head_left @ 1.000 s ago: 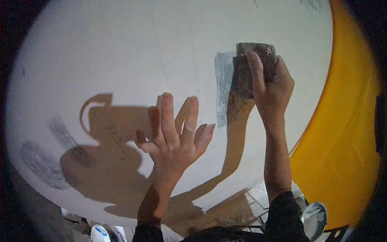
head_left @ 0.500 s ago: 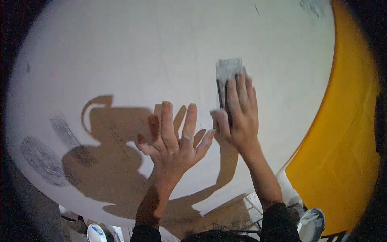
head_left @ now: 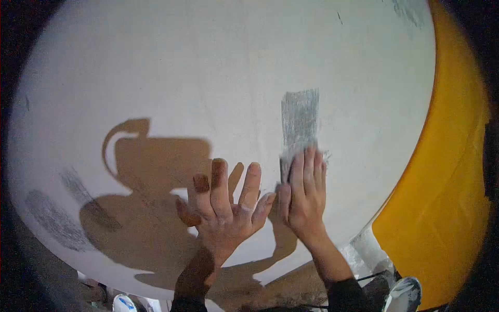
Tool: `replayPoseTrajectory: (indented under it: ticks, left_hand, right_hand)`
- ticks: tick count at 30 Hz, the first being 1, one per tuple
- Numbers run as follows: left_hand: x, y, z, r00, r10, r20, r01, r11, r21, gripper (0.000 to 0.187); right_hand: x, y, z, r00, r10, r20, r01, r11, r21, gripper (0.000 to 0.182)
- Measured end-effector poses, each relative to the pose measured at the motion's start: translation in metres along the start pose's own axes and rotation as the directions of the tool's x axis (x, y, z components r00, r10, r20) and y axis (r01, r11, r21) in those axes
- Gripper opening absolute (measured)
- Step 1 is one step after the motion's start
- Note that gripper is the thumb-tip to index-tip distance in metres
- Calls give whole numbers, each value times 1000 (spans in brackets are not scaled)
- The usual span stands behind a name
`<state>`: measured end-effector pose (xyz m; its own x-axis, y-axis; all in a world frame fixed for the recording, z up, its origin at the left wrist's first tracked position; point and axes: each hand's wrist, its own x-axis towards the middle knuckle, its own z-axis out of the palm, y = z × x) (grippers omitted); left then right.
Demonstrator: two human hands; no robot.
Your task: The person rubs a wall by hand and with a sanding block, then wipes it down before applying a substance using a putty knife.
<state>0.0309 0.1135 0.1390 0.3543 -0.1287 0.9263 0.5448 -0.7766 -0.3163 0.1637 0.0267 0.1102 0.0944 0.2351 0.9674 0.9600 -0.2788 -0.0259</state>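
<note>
My right hand (head_left: 305,195) lies with its fingers together, pressing a piece of dark sandpaper (head_left: 284,169) against a large white rounded surface (head_left: 156,62). Most of the sandpaper is hidden beneath the fingers. Straight above the fingertips runs a grey scuffed strip (head_left: 300,117). To the left, my left hand (head_left: 223,208) is open with its fingers spread wide over the white surface, holding nothing. Whitish dust marks its fingers.
Grey scuffed patches (head_left: 54,218) show at the lower left, and another scuff (head_left: 408,13) at the top right. A yellow-orange area (head_left: 452,171) borders the white surface on the right. My shadow (head_left: 140,213) falls across the left. White-topped shoes (head_left: 403,296) show below.
My right hand has slid down with the sandpaper, showing a longer grey strip above it. The left hand appears lower in view, fingers still spread.
</note>
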Motion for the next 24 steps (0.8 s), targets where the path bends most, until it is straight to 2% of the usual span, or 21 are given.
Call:
replayPoseTrajectory:
  ticks: [1, 3, 6, 8, 11, 12, 13, 15, 16, 17, 19, 21, 23, 24]
  left_hand:
    - [2, 4, -7, 1000, 15, 17, -15, 1000, 3, 59]
    - [4, 4, -4, 999, 21, 30, -21, 1000, 7, 60]
    - [-7, 3, 3, 998, -19, 61, 21, 999, -35, 62]
    - [-14, -1, 4, 981, -37, 188, 45, 998, -39, 64]
    - [-3, 0, -5, 984, -23, 176, 16, 999, 41, 67]
    - [-3, 2, -2, 984, -20, 175, 14, 999, 37, 67]
    - [-4, 1, 0, 988, -59, 145, 58, 998, 7, 64]
    - [-6, 0, -1, 987, -93, 129, 96, 995, -21, 63]
    - [-4, 0, -3, 986, -78, 149, 75, 997, 22, 64]
    - [-2, 1, -3, 985, -61, 163, 52, 997, 61, 67]
    - [-7, 0, 7, 990, -47, 130, 48, 999, -6, 67]
    - [-10, 1, -1, 994, -14, 112, 23, 997, -79, 67]
    - [8, 13, -12, 984, -59, 167, 42, 993, 107, 68]
    - [7, 11, -12, 984, -61, 169, 44, 993, 106, 68]
  right_hand:
    - [24, -4, -10, 1000, 18, 0, -18, 1000, -3, 49]
    - [76, -7, -19, 990, -56, -126, 59, 998, 19, 49]
    - [23, -1, -14, 1000, -22, -22, 22, 999, 43, 48]
    - [-18, -7, -8, 999, 1, 43, -5, 997, 83, 50]
    - [33, -9, -13, 999, -48, -9, 49, 999, 18, 50]
    - [66, -7, -17, 999, -37, -24, 40, 994, 99, 55]
    - [66, -7, -17, 999, -36, -18, 38, 994, 100, 55]
    - [63, -9, -15, 993, -52, -105, 54, 998, 19, 47]
    - [29, -10, -13, 999, 1, -32, 1, 999, 47, 46]
    - [1, -9, -8, 999, 2, -35, 0, 999, 45, 46]
    - [-10, -11, -12, 997, 31, 73, -34, 999, 34, 46]
    - [18, -10, -17, 997, 61, 53, -64, 997, 40, 45]
    - [61, 3, -22, 992, -50, -119, 48, 999, -21, 43]
    - [55, -1, -21, 995, -16, -97, 19, 999, 30, 44]
